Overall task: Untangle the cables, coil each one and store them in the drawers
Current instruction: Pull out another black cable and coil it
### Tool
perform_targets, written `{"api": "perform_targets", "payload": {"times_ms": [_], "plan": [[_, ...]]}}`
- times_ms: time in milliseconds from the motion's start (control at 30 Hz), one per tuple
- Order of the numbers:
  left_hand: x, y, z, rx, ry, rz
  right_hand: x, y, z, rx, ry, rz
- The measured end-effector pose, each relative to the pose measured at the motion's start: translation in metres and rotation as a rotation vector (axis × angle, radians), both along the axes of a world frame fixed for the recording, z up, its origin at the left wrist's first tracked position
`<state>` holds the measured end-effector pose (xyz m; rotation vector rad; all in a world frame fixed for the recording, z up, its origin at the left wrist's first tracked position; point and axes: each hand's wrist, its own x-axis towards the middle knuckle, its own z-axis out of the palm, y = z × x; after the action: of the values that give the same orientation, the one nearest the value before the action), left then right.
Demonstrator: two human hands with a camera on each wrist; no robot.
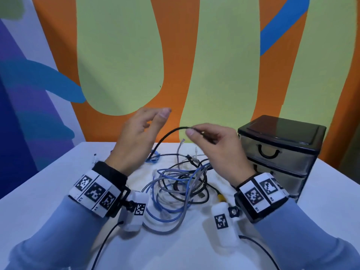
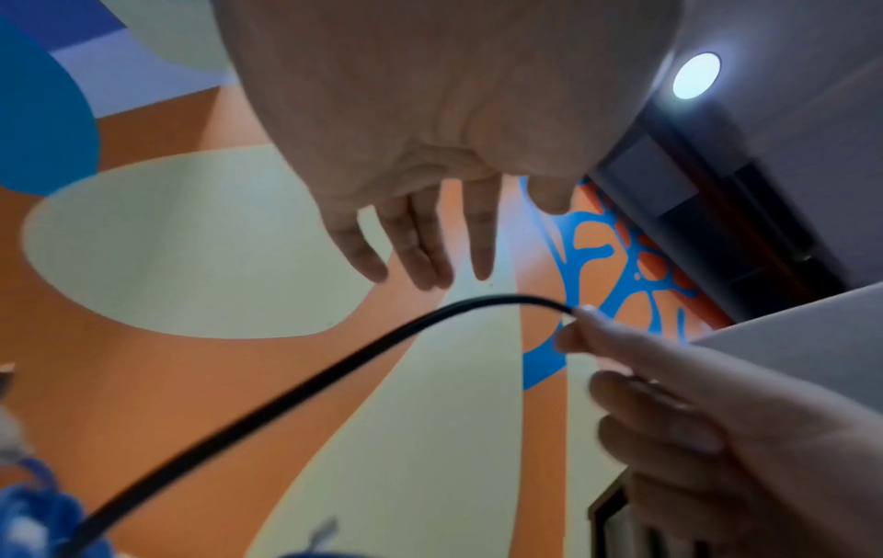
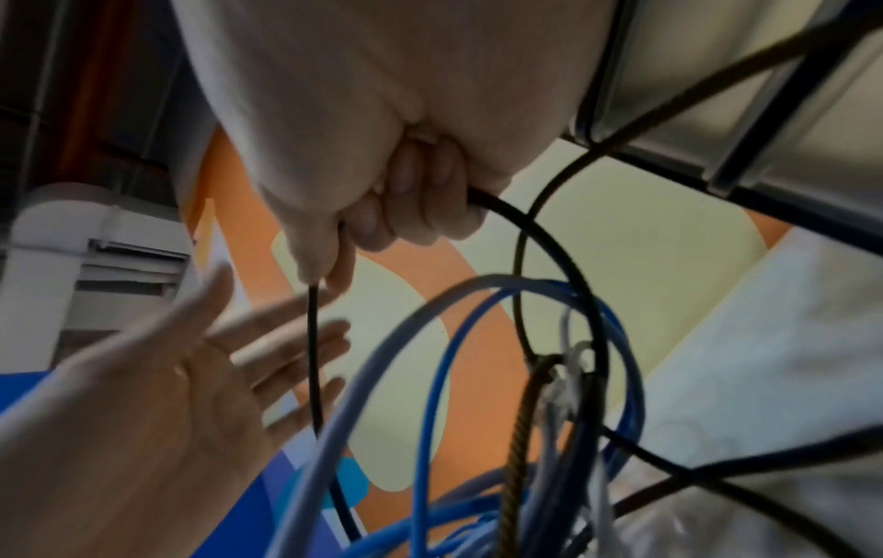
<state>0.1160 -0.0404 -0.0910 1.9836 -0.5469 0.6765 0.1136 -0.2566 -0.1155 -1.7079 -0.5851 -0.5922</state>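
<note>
One black cable [image 1: 167,135] rises from the tangle [image 1: 175,184] on the table [image 1: 48,172], pinched in the right hand [image 1: 214,141]; the left hand [image 1: 136,137] hovers spread, empty. Best draw it out slowly, steadying the pile.

Black cable [image 1: 167,134] arching up, tangled blue-grey cables [image 1: 175,184] on table, closed drawers [image 1: 278,152] right

The white table [image 1: 58,191] carries a tangle of cables [image 1: 175,188] beside a dark drawer unit [image 1: 278,152].
</note>
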Motion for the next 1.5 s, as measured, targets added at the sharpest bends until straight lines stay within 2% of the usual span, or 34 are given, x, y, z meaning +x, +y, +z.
{"api": "perform_targets", "payload": {"times_ms": [33,100,167,267,367,500,600,733,800,867,900,1000,1100,1200,1267,1500], "plan": [[-0.005,-0.006,0.002,-0.033,0.015,-0.108,-0.002,0.002,-0.002,-0.057,0.003,0.029],[-0.015,-0.017,0.000,0.079,0.037,-0.219,-0.005,0.004,-0.002,-0.107,-0.002,0.097],[-0.019,-0.024,-0.003,0.236,-0.031,-0.189,-0.004,0.003,-0.002,-0.099,0.012,0.139],[-0.017,-0.025,-0.004,0.199,-0.203,-0.079,-0.001,-0.001,-0.003,-0.054,0.099,0.177],[-0.018,-0.019,0.004,0.043,-0.381,0.086,-0.001,-0.004,-0.001,-0.001,0.224,0.243],[-0.018,0.006,0.018,-0.310,-0.476,0.303,0.000,-0.006,0.001,-0.022,0.217,0.235],[-0.010,0.026,0.023,-0.521,-0.484,0.440,0.001,-0.007,0.000,-0.069,0.198,0.192],[0.006,0.048,0.023,-0.643,-0.435,0.519,0.000,-0.007,0.001,-0.048,0.156,0.175],[0.016,0.056,0.017,-0.613,-0.279,0.461,0.000,-0.007,0.001,0.028,0.145,0.181],[0.021,0.055,0.012,-0.498,-0.097,0.393,0.000,-0.007,0.001,0.091,0.142,0.143],[0.020,0.051,0.011,-0.415,-0.060,0.374,-0.002,-0.007,0.002,0.095,0.138,0.117],[0.005,0.028,0.010,-0.163,-0.151,0.310,-0.005,-0.006,0.002,0.043,0.116,0.060],[-0.014,-0.002,0.010,0.124,-0.289,0.122,-0.006,-0.004,0.001,-0.026,0.079,0.080],[-0.018,-0.023,-0.001,0.374,-0.302,0.003,-0.007,-0.002,0.001,-0.057,0.054,0.133],[-0.018,-0.029,-0.005,0.373,-0.331,0.004,-0.008,-0.002,0.002,-0.055,0.073,0.170],[-0.022,-0.023,0.007,0.169,-0.654,0.192,-0.010,0.001,0.003,-0.083,0.152,0.273]]}}
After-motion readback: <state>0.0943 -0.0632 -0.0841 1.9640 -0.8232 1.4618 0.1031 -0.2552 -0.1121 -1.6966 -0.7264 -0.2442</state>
